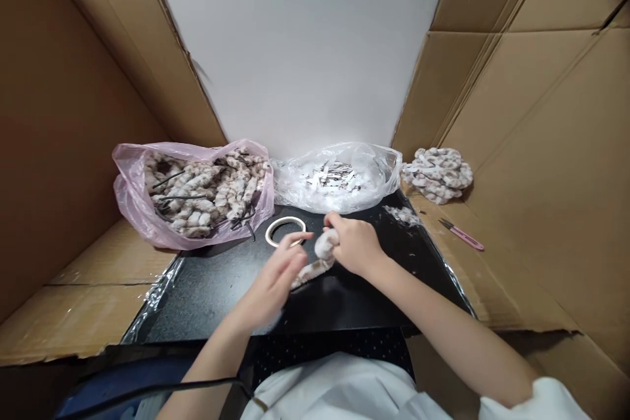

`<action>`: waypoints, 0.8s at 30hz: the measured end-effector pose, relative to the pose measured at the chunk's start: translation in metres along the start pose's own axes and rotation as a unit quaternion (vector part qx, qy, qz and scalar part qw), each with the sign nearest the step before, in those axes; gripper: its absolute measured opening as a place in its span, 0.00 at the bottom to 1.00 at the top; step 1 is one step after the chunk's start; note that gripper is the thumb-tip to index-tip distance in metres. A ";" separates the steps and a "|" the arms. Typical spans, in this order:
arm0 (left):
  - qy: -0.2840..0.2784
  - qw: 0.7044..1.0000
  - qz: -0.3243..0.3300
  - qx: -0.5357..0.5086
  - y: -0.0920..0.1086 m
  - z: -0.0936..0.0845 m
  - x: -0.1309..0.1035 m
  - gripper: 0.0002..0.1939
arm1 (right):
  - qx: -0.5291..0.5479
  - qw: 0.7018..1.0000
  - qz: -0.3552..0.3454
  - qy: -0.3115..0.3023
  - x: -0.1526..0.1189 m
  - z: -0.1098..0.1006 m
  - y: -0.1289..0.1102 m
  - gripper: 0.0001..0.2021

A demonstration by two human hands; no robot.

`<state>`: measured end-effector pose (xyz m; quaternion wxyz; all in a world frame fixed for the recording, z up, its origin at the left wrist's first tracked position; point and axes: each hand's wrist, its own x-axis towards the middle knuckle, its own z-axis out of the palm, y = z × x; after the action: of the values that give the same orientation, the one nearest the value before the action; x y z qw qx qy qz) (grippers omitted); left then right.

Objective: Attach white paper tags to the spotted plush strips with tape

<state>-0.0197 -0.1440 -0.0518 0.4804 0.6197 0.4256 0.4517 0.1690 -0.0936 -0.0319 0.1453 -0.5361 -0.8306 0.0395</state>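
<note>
A fluffy white-and-brown strip point(309, 272) lies over the black table top, its upper end curled into a rounded tuft. My right hand point(357, 244) is closed on that tuft from the right, with thumb and fingers pressed together. To the left of the strip is my left hand point(276, 275), its fingers apart and partly extended, blurred a little; the strip's lower end passes close behind it. A roll of cream tape point(270, 233) lies flat just beyond my left fingertips.
A pink bag point(128, 205) of fluffy pieces with dark cords is at the back left. Behind my hands lies a clear bag point(295, 195) of small strips. Rightward are a fluffy pile point(440, 175), fluff scraps point(404, 215) and pink snips point(463, 235). Cardboard walls point(556, 125) flank the table point(207, 302).
</note>
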 end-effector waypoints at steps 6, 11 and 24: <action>0.022 0.999 0.014 0.030 -0.021 0.002 0.007 0.21 | 0.083 0.995 -0.031 0.046 0.007 0.025 -0.018 0.18; 0.176 0.980 0.066 0.061 -0.028 -0.038 0.006 0.21 | 0.084 0.989 -0.105 -0.064 -0.011 0.076 -0.017 0.35; -0.015 0.789 0.010 0.614 -0.048 -0.072 0.034 0.17 | -0.015 0.991 0.037 -0.125 -0.040 0.056 0.100 0.35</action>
<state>-0.0862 -0.0878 -0.0848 0.0004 0.7948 0.6001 0.0903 0.2565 -0.0818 -0.1159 0.0308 -0.5597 -0.8221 0.0993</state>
